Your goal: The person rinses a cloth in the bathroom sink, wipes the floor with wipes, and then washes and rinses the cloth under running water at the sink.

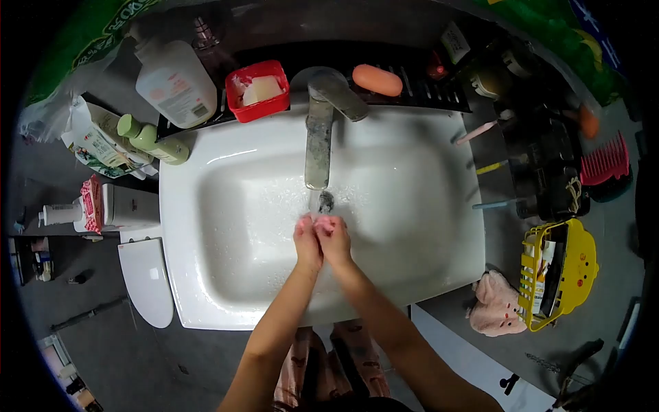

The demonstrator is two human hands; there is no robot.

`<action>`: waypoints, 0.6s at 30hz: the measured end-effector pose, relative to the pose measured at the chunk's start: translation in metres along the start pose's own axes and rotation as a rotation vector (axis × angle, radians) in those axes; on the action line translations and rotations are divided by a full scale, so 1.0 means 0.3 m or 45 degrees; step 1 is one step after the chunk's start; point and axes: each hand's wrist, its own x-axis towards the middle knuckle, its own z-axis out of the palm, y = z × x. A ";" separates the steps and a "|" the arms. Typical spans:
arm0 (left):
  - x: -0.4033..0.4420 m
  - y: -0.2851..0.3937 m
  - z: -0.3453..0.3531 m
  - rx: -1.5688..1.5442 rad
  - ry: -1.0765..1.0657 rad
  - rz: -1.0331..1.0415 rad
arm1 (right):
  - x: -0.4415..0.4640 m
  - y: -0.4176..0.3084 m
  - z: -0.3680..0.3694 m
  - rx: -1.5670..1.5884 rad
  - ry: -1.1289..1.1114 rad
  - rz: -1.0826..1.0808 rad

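Note:
My left hand [307, 242] and my right hand [333, 239] are side by side and touching over the white sink [233, 275], just below the spout of the faucet [318, 147]. Their fingers are curled and pressed together, wet and pinkish at the tips. Water runs from the spout onto them and splashes on the basin around the dark drain [326, 200]. Whether anything small lies between the fingers is hidden.
Behind the sink stand a large pump bottle [177, 86], a red soap box [257, 91] and an orange soap case [377, 80]. A green bottle [159, 143] is at the left. Toothbrushes, a red comb [604, 161] and a yellow basket [557, 275] are at the right.

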 end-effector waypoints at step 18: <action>0.012 -0.159 0.161 1.382 0.112 0.583 | 0.104 0.120 -0.370 0.988 -0.018 0.197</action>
